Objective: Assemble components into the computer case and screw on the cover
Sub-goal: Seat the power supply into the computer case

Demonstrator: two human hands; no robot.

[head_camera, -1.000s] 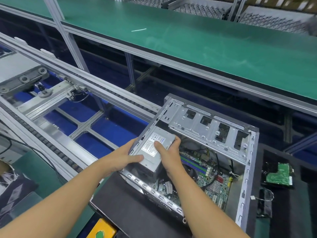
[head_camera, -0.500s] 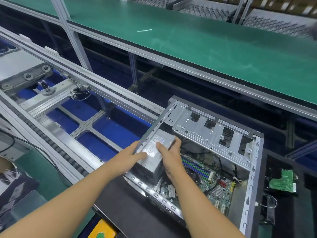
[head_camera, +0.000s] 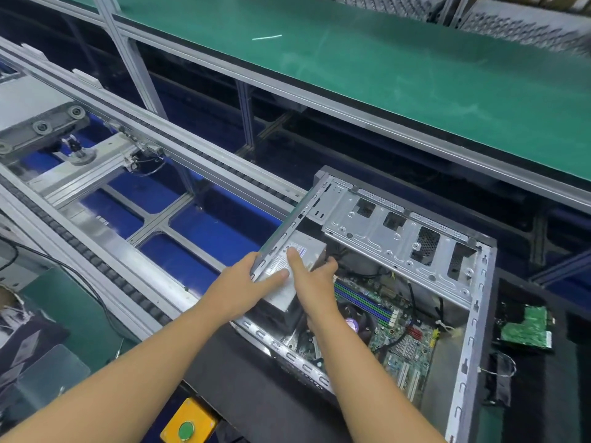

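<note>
An open metal computer case [head_camera: 473,321] lies on a black mat, its motherboard [head_camera: 403,343] showing inside. A grey power supply [head_camera: 289,290] with a white label sits in the case's near-left corner. My left hand [head_camera: 243,282] grips the case's left edge, thumb lying across the supply's label. My right hand [head_camera: 311,279] holds the supply from its right side, thumb on top and fingers curled over its far edge. A silver drive bracket [head_camera: 396,231] spans the case's far side.
A hard drive with a green circuit board [head_camera: 527,326] lies on the mat right of the case, cables [head_camera: 499,369] below it. A conveyor frame with rails [head_camera: 134,199] runs to the left. A green shelf [head_camera: 415,75] stretches behind. A yellow button box [head_camera: 187,423] sits at the near edge.
The power supply has slid deeper toward the case's far-left corner with both hands following. My left hand now reaches the case edge higher up.
</note>
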